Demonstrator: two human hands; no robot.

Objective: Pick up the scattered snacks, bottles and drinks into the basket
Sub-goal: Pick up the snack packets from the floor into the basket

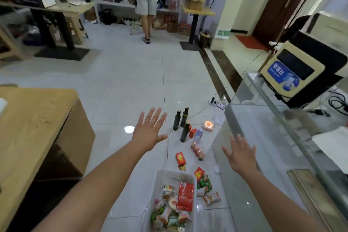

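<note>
A white basket (157, 184) sits on the floor at the bottom centre, holding several snack packets and a red pack. Beyond it stand three dark bottles (177, 121). Near them lie a clear water bottle (198, 135), a pink drink pack (197, 152) and red cartons (180, 159). Green and orange snack packets (204, 184) lie right of the basket. My left hand (149, 132) hovers open, fingers spread, left of the bottles. My right hand (242, 155) is open too, raised right of the cartons. Neither hand touches anything.
A glass counter (263, 128) with a payment terminal (293, 73) stands close on the right. A wooden table over a cardboard box (75, 137) is on the left. A glowing round lamp (208, 125) and a power strip with cables (219, 104) lie behind the bottles. A person (146, 2) stands at far shelves.
</note>
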